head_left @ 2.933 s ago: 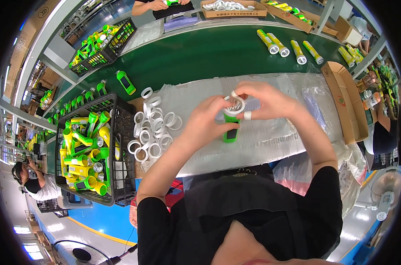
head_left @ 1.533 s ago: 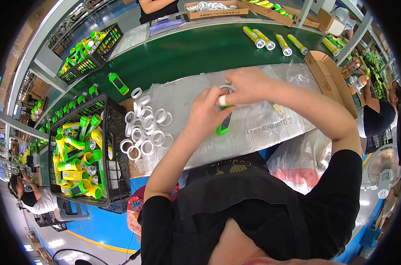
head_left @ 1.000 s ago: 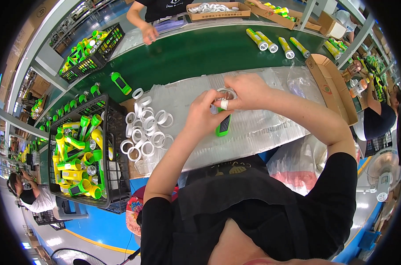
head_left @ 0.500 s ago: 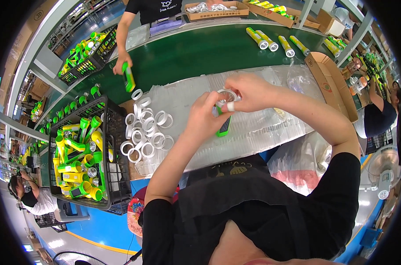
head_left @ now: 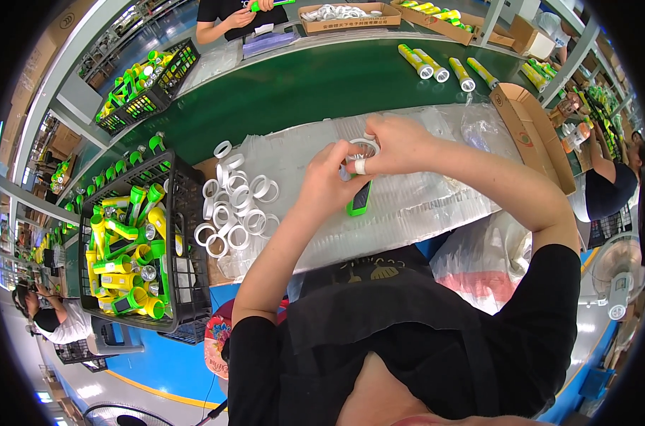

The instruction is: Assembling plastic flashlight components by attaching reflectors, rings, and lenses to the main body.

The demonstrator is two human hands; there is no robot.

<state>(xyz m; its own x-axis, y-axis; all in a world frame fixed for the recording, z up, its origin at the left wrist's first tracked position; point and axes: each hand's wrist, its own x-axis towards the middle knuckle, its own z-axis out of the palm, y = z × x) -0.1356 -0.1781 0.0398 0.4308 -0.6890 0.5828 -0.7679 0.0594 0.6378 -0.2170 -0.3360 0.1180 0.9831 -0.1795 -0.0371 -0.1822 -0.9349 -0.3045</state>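
Both my hands are closed around the head of a green flashlight [head_left: 358, 201], which stands over the plastic-covered work surface. At its top, a white ring [head_left: 365, 145] sits around the clear lens, with fingers pressed on it from both sides. My left hand [head_left: 329, 177] grips the head from the left. From the right, my right hand [head_left: 397, 148] pinches the rim, a white band wrapped on one finger. Below the hands the flashlight's dark panel and green end show; the rest is hidden. Loose white rings [head_left: 237, 202] lie in a pile left of my left hand.
A black crate [head_left: 184, 284] of yellow and green flashlight bodies stands at the left. Beyond the plastic sheet [head_left: 294, 156] runs a green conveyor belt [head_left: 301, 85] with finished-looking flashlights [head_left: 458, 71] at the right. A cardboard tray [head_left: 528, 135] lies right. Across the belt, a co-worker [head_left: 241, 18] holds a green flashlight.
The co-worker's hand has drawn back across the belt with a green flashlight. My hands stay on the white ring and flashlight head, shifting only slightly.
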